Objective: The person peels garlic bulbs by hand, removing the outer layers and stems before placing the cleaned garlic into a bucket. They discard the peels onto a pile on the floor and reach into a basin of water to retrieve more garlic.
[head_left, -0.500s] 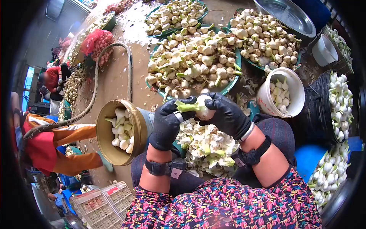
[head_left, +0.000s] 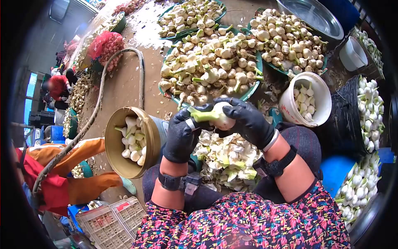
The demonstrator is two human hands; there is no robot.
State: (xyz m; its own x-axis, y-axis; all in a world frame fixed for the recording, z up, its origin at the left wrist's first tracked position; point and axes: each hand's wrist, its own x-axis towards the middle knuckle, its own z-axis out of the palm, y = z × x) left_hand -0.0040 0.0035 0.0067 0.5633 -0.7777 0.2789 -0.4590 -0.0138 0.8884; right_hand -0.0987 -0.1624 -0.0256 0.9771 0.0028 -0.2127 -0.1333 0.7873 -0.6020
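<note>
A white garlic bulb with a thick green stem is held between my two black-gloved hands. My left hand is closed on the stem, a white band around one finger. The fingers of my right hand wrap the bulb from the other side. Below my hands lies a heap of peeled garlic skins and stem scraps. In front of me a green basin is piled with untrimmed garlic bulbs.
A tan bucket and a white bucket hold cleaned bulbs. Full containers of white garlic stand at right. A person in orange trousers is at left beside a hose. A plastic crate lies lower left.
My hands keep their hold on the garlic bulb with only slight finger movement. At left, the person in orange trousers and the hose have shifted a little.
</note>
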